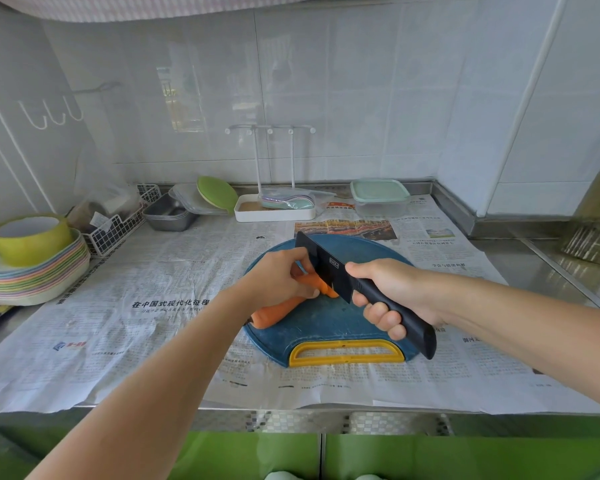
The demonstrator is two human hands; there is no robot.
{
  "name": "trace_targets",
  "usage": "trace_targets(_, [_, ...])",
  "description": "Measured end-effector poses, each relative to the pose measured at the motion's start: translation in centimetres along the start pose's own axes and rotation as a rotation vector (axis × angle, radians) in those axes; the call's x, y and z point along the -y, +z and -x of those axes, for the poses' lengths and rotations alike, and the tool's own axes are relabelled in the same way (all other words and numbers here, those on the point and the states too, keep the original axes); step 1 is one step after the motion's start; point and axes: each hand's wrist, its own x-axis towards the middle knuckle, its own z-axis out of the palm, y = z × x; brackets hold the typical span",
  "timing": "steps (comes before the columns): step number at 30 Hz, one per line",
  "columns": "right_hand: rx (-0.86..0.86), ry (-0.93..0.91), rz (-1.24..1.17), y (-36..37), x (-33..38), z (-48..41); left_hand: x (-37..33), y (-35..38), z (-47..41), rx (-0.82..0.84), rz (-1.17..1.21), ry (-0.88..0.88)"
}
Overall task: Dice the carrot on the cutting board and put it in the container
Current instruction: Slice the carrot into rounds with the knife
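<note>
An orange carrot [274, 311] lies across the round blue cutting board [312, 329], which has a yellow handle at its near edge. My left hand [279, 277] holds the carrot down, fingers curled over its far end. My right hand [392, 294] grips the handle of a black knife [329, 268]. The blade slants down to the right of my left fingers and meets the carrot's end. A clear container with a mint-green lid [380, 197] stands at the back of the counter, beyond the board.
Newspaper [146, 306] covers the steel counter. At the left sit a stack of coloured plates with a green bowl [32, 258] and a white wire basket [118, 226]. Metal trays [170, 213], a green plate and a white rack tray [274, 207] line the back wall.
</note>
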Motion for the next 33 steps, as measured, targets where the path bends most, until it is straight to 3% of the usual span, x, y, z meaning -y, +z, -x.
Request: trace_targets(33, [0.011, 0.0, -0.084, 1.3, -1.0, -2.5, 1.2, -0.1, -1.2, 0.025, 0.073, -0.034])
